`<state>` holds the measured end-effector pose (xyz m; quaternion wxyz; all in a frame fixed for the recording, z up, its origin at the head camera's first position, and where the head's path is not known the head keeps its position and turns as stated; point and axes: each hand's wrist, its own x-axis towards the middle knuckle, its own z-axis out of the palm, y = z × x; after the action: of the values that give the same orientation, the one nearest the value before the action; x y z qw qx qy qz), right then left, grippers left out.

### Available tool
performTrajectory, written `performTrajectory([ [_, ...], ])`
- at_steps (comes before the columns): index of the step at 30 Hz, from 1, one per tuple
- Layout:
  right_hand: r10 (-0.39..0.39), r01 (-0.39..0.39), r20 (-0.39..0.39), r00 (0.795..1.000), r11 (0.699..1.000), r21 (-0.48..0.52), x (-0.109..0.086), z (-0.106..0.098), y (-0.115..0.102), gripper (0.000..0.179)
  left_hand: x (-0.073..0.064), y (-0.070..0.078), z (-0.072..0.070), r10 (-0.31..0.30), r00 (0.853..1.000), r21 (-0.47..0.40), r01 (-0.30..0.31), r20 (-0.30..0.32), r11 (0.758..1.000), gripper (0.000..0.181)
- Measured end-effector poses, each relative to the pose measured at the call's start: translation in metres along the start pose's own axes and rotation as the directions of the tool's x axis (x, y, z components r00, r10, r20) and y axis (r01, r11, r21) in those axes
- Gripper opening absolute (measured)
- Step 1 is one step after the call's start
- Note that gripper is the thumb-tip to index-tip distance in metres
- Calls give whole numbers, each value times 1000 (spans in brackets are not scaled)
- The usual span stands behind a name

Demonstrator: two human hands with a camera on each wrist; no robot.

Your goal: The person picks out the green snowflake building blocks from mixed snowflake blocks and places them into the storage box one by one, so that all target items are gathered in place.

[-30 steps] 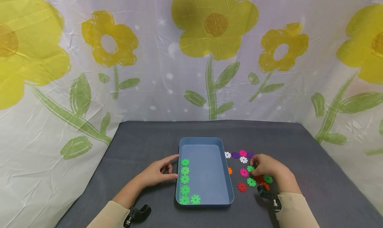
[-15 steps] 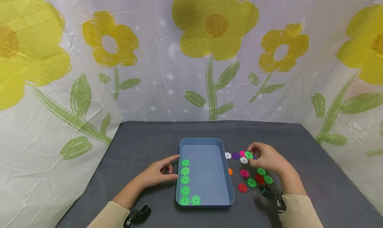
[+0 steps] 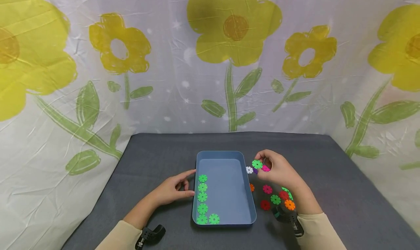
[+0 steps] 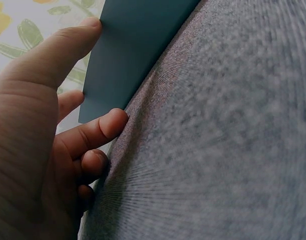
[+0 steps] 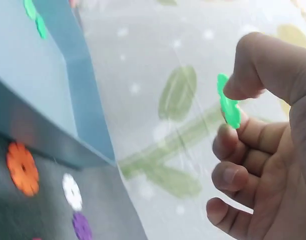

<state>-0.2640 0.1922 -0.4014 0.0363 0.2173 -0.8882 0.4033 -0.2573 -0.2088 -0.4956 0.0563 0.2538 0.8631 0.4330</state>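
Green disc [image 3: 257, 164] is hanging pinched by the right hand [image 3: 279, 170], at 2 o'clock from the tray [image 3: 226, 188], whose long axis is running 12 to 6; the left hand [image 3: 174, 188], farther off, fingers relaxed, is touching its 9 o'clock side.

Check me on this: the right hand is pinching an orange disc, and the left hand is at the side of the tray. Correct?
One slip: the disc pinched by the right hand is green, not orange, as the right wrist view shows. The left hand is indeed at the side of the tray.
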Motion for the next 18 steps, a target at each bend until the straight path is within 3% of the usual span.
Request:
performTrajectory([
  [6,-12,14,-21,1000,998,60,4,19,-16,31,0,0,1,-9,1000,1,9,2,1000,73],
  [13,-47,35,69,997,986,164,5,42,-38,27,2,-7,-1,-2,1000,-24,2,17,1000,75],
  [18,-80,61,113,990,984,165,4,60,-50,26,1,-5,-3,4,1000,-36,-3,24,999,76],
])
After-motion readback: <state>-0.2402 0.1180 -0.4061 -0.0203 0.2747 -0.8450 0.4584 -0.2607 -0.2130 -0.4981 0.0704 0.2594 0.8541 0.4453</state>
